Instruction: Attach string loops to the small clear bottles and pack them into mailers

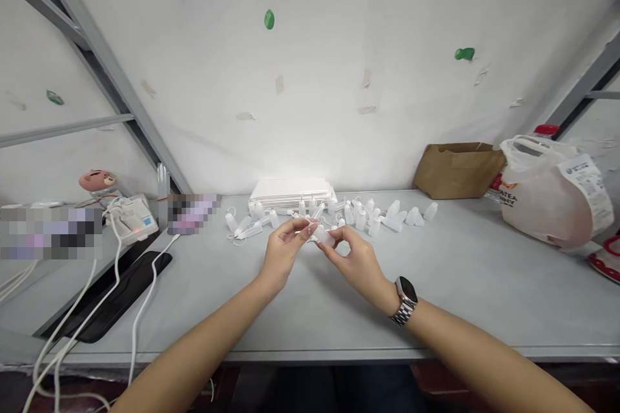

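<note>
My left hand (282, 250) and right hand (357, 257), jointly pinching one translucent bottle (324, 236); loose bottles (374, 227) from ten to two o'clock, a white stack (289, 191) at eleven

Small, frosted white plastic bottle (324, 235) held aslant between two hands above a grey worktop (465, 271).
The bottle is semi-translucent and plain, its wider body slanting down to the right, pinched by the right hand (357, 263); the left hand's (282, 253) fingertips cover its upper-left end, so whether that end is capped cannot be seen. Similar bottles (374, 227) lie just beyond it.
</note>
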The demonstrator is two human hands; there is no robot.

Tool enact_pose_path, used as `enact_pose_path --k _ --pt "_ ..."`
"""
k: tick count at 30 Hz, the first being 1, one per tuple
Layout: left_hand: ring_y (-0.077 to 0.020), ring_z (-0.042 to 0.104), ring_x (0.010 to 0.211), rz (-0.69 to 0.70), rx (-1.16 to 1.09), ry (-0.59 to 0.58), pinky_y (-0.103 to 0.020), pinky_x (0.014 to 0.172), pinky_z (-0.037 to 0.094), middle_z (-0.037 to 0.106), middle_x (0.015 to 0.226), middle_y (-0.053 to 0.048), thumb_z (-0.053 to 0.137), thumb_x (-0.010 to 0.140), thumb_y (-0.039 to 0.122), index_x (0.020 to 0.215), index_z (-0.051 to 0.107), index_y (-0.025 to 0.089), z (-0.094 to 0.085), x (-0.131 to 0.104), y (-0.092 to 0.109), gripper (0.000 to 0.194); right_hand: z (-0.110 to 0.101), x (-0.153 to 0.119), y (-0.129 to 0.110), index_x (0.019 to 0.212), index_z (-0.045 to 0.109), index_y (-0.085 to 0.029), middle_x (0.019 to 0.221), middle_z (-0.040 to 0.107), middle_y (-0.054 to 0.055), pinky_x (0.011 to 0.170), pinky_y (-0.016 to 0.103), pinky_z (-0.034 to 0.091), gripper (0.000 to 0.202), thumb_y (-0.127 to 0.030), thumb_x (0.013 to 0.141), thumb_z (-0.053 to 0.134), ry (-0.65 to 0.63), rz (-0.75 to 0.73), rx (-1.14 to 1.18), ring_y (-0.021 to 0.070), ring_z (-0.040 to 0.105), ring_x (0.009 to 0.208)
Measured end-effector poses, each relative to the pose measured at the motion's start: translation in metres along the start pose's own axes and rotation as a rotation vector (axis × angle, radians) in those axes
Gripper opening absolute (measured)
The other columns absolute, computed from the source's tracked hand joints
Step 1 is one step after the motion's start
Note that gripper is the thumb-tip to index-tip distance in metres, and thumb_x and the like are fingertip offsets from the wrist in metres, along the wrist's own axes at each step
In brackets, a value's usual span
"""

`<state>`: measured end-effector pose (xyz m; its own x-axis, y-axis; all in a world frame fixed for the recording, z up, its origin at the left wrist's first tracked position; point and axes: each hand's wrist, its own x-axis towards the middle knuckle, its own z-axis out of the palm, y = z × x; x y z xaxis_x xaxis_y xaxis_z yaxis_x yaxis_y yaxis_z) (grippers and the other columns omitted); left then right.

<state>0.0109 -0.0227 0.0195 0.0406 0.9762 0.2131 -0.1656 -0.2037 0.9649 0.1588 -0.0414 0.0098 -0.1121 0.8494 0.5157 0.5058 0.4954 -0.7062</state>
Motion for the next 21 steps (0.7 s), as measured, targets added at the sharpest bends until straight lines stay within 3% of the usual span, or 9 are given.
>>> enact_pose_path --k 4,10,18,21 --pt "-0.0165 0.057 0.09 -0.058 -0.039 0.014 -0.03 0.083 0.041 0.067 0.089 -0.003 0.067 0.068 0.033 0.078 0.064 0.018 0.001 0.0 -0.006 0.018 0.002 -0.002 0.001 0.077 0.05 -0.02 0.07 0.057 0.003 0.065 0.03 0.044 0.012 -0.032 0.081 0.053 0.017 -0.034 -0.046 0.0169 0.055 0.067" --pt "-0.0188 0.057 0.089 -0.123 -0.07 -0.096 -0.032 0.082 0.041 0.066 0.086 -0.006 0.064 0.07 0.037 0.083 0.067 0.016 0.0 0.002 -0.01 0.024 0.002 -0.005 -0.001 0.071 0.052 -0.021 0.067 0.058 0.002 0.061 0.029 0.043 0.019 -0.038 0.077 0.057 -0.029 0.061 0.079 0.0156 0.053 0.062" --pt "-0.0171 0.059 0.066 -0.18 -0.13 -0.265 -0.032 0.065 0.044 0.064 0.069 -0.003 0.061 0.072 0.04 0.083 0.066 0.017 -0.004 0.004 -0.001 0.026 -0.005 0.007 -0.009 0.064 0.057 -0.017 0.056 0.058 -0.001 0.059 0.028 0.045 0.027 -0.042 0.065 0.069 -0.286 0.375 0.686 0.0119 0.052 0.053" --pt "-0.0183 0.059 0.06 -0.224 -0.151 -0.363 -0.033 0.061 0.044 0.062 0.061 -0.003 0.058 0.074 0.042 0.084 0.065 0.016 -0.006 0.004 0.004 0.028 -0.008 0.01 -0.007 0.06 0.057 -0.017 0.055 0.056 -0.002 0.072 0.033 0.046 0.025 -0.038 0.069 0.067 -0.412 0.393 0.933 0.0093 0.049 0.051"
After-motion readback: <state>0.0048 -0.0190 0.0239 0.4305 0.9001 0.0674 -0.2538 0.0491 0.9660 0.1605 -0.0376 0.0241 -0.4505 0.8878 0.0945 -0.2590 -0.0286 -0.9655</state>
